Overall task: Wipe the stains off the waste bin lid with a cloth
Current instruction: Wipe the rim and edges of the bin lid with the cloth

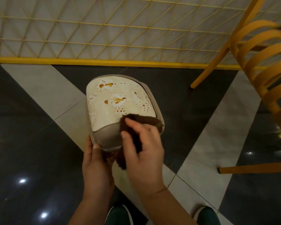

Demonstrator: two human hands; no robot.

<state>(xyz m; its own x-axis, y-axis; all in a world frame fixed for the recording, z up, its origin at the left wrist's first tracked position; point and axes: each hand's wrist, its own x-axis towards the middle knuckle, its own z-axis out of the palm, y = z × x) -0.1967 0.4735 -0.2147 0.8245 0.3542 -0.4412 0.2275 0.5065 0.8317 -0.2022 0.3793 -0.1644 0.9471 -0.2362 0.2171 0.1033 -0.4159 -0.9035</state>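
Two hands at centre frame: left hand (96, 161) grips the stained waste bin lid's (113, 101) near rim; right hand (141, 146) clutches a brown cloth (143, 120) on it.

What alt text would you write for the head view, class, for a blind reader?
A right hand presses a brown cloth on the near edge of a stained white waste bin lid. The left hand grips the bin's near rim.

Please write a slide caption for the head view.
Right hand wipes stained bin lid with brown cloth; left hand steadies it.
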